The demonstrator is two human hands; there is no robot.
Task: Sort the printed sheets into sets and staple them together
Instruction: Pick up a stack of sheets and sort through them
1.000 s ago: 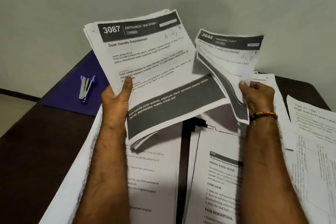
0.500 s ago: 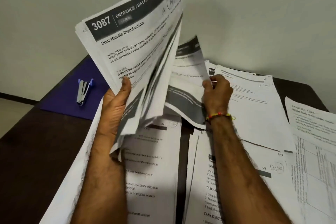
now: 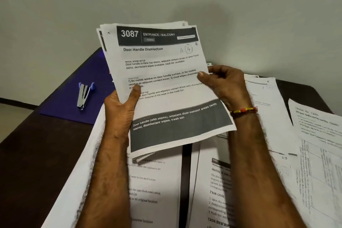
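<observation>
My fingers on the left hand (image 3: 120,109) curl behind the stack (image 3: 166,87) with the thumb clamped on its front, so the sheets stand up where I can read the header. My right hand (image 3: 220,83) pinches the stack's right edge, I judge to square the loose sheets into one set. It hangs above the spread papers (image 3: 259,172) on the counter (image 3: 37,153); the stapler (image 3: 84,95) waits on the purple folder (image 3: 74,109), well to my left

Setting: office-type desk area. Indicators: a dark brown wooden tabletop (image 3: 33,153) against a plain pale painted wall (image 3: 74,5); loose white printed task sheets (image 3: 268,109) spread over the surface; a purple flat folder (image 3: 74,111) carrying a small silver-and-blue stapler (image 3: 84,95).
</observation>
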